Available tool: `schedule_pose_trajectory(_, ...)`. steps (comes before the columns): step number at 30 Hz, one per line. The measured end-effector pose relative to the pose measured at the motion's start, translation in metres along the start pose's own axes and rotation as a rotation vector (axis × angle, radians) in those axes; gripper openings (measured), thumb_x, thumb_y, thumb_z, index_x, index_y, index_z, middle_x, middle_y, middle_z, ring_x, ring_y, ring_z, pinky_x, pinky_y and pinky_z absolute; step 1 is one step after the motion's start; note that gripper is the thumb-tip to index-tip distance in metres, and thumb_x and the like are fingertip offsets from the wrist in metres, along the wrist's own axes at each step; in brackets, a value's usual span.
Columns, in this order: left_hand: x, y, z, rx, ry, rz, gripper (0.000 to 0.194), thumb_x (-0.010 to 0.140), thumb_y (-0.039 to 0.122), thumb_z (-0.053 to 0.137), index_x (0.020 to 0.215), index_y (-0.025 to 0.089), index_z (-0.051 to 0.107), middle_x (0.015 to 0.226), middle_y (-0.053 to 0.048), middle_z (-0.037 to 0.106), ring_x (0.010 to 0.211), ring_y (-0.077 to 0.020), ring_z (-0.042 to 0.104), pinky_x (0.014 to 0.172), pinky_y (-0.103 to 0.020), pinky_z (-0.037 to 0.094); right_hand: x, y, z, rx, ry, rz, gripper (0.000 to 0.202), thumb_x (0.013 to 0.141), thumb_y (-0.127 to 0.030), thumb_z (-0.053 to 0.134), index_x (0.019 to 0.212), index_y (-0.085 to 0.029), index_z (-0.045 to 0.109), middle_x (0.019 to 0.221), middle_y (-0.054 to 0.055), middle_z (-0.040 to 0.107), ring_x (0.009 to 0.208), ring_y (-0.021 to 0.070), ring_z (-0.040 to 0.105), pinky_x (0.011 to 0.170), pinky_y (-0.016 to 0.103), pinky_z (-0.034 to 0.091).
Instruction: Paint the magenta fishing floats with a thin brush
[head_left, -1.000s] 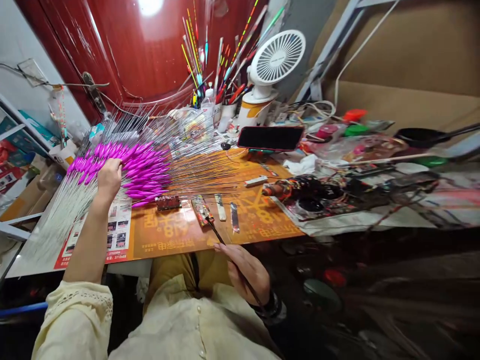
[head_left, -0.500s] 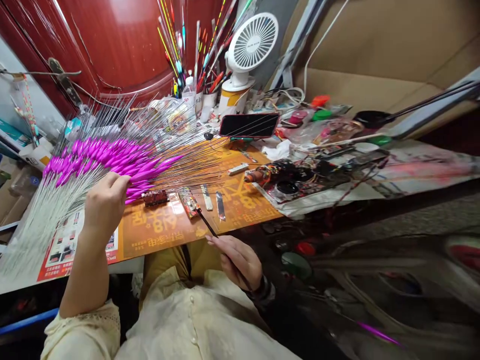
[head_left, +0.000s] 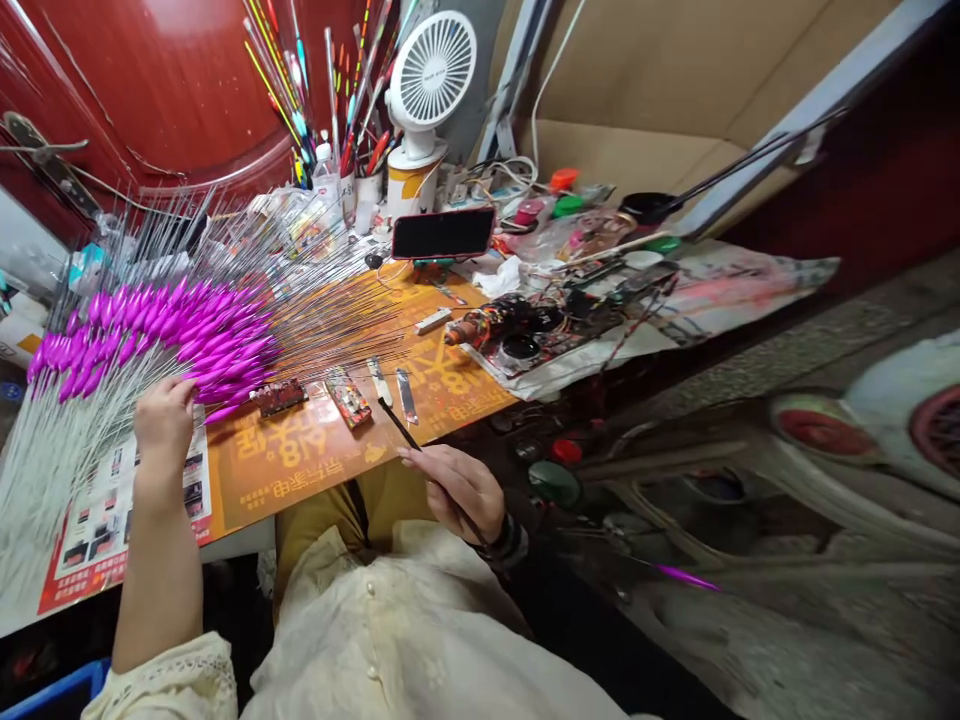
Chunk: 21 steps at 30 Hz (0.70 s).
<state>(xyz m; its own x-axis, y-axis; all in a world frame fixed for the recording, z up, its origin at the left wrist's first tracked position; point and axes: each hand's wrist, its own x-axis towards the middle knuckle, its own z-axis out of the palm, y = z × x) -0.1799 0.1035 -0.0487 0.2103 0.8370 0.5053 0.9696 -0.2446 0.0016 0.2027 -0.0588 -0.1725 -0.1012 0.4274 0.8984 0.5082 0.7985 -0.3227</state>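
Many purple floats with long thin stems lie spread in a fan over the left of the table. My left hand is closed at the near edge of this pile, its fingertips among the pale stems; what they pinch is too small to make out. My right hand, in front of the table edge, holds a thin dark brush that points up and left. The brush's tip is beside a small paint-smeared block. A dark red block lies between that one and the floats.
A phone stands at the table's back, before a white fan. An open black jar sits on the cluttered right side. A single purple float is low at the right, beyond my right arm.
The view has swung right, so the table appears further left. My left hand has moved down from the purple bodies toward the stems. The brush tip has shifted right off the smeared block.
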Motion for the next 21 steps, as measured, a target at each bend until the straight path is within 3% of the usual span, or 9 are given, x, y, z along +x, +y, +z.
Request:
schedule_pose_trajectory(2,-0.006,0.005,0.001,-0.038,0.127,0.019,0.030,0.098,0.038,0.053,0.105,0.026,0.079,0.099,-0.012,0.075,0.093,-0.0289,0.067,0.085,-0.041,0.050,-0.003,0.001,-0.004,-0.043,0.022,0.023,0.052,0.100,-0.015,0.046,0.152,-0.020,0.048,0.116,0.014,0.076,0.094,0.0207,0.076,0.078,0.038,0.067)
schedule_pose_trajectory(5,-0.018,0.029,-0.005,-0.116,0.244,0.107,0.028,0.099,0.038,0.056,0.112,0.028,0.078,0.098,-0.011,0.075,0.092,-0.0275,0.067,0.086,-0.041,0.049,-0.007,0.001,-0.010,-0.108,0.046,0.065,0.051,0.102,-0.018,0.045,0.153,-0.022,0.046,0.120,0.014,0.075,0.099,0.0222,0.075,0.082,0.041,0.066)
schedule_pose_trajectory(8,-0.037,0.058,-0.007,-0.180,0.238,0.241,0.023,0.099,0.032,0.060,0.112,0.029,0.079,0.091,-0.009,0.074,0.085,-0.0236,0.066,0.080,-0.037,0.048,-0.006,0.007,-0.014,-0.172,0.070,0.035,0.051,0.102,-0.020,0.046,0.154,-0.022,0.044,0.122,0.013,0.074,0.105,0.0236,0.074,0.083,0.042,0.066)
schedule_pose_trajectory(11,-0.057,0.075,0.002,-0.195,0.230,0.332,0.020,0.098,0.027,0.062,0.109,0.026,0.079,0.087,-0.006,0.074,0.079,-0.0191,0.064,0.075,-0.031,0.048,0.003,0.022,-0.013,-0.259,0.118,-0.035,0.052,0.100,-0.018,0.047,0.152,-0.020,0.046,0.118,0.013,0.076,0.100,0.0221,0.074,0.081,0.039,0.065)
schedule_pose_trajectory(15,-0.074,0.071,0.017,-0.194,0.235,0.350,0.017,0.098,0.026,0.064,0.103,0.019,0.079,0.084,-0.006,0.073,0.077,-0.0170,0.062,0.073,-0.027,0.047,0.018,0.047,-0.009,-0.330,0.117,-0.009,0.053,0.099,-0.014,0.049,0.151,-0.019,0.048,0.117,0.013,0.076,0.100,0.0224,0.073,0.086,0.039,0.063)
schedule_pose_trajectory(21,-0.083,0.051,0.021,-0.149,0.220,0.381,0.014,0.096,0.023,0.066,0.100,0.016,0.078,0.083,-0.005,0.073,0.075,-0.0167,0.061,0.073,-0.028,0.047,0.028,0.067,0.004,-0.354,0.077,0.169,0.054,0.102,-0.016,0.047,0.156,-0.019,0.043,0.132,0.014,0.070,0.120,0.0259,0.068,0.103,0.045,0.058)
